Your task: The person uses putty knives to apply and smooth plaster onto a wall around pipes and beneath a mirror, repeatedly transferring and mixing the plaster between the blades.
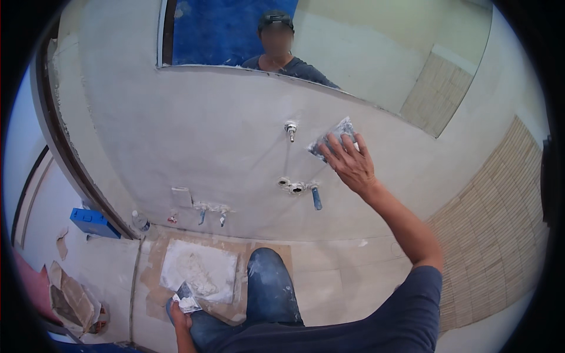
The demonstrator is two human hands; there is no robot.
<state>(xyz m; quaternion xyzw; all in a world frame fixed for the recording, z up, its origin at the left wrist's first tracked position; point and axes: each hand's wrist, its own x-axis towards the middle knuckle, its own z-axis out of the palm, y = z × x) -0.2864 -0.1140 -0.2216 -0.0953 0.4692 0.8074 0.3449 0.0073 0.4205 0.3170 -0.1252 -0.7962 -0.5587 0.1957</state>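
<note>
My right hand presses a dark grey, dust-whitened sheet of sandpaper flat against the plastered wall, its fingers spread across it. The sheet lies to the right of a small metal pipe fitting and below the mirror. Down by my left knee, my left hand grips a flat dark piece with white dust or plaster on it; its exact kind is unclear. Beneath it lies a white-coated board with a heap of pale powder or plaster.
Valves with blue handles stick out of the wall, and more pipe fittings sit lower left. A plastic bottle, a blue metal box and a brown paper bag stand at left. Ribbed tiles cover the right wall.
</note>
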